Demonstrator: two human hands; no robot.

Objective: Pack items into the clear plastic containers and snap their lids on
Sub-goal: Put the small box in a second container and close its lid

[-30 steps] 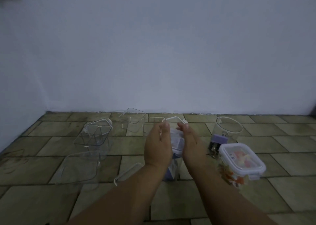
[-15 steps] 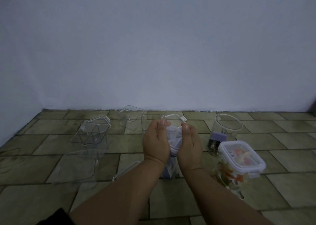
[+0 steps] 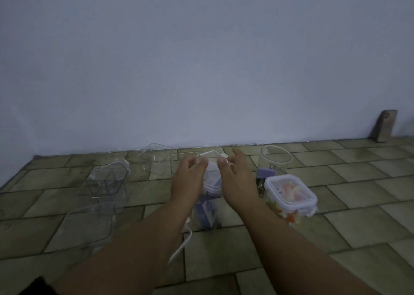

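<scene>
A tall clear container (image 3: 207, 214) with purple-blue contents stands on the tiled floor between my hands, and a white-rimmed lid (image 3: 211, 181) sits on top of it. My left hand (image 3: 189, 180) is at its left side with the fingers curled near the lid's far edge; whether it grips anything is hidden. On the other side, my right hand (image 3: 235, 178) has its fingers spread and holds nothing. A closed container (image 3: 291, 197) holding pink and orange items stands to the right.
An empty clear container (image 3: 104, 179) and a flat clear lid (image 3: 87, 225) lie at the left. More clear containers (image 3: 156, 158) stand by the wall. A round clear jar (image 3: 275, 160) and a purple item with clips (image 3: 265, 174) are at the right.
Both hands were closed together over the container's lid; now they have drawn apart, and the right hand has spread its fingers. The view has tilted slightly.
</scene>
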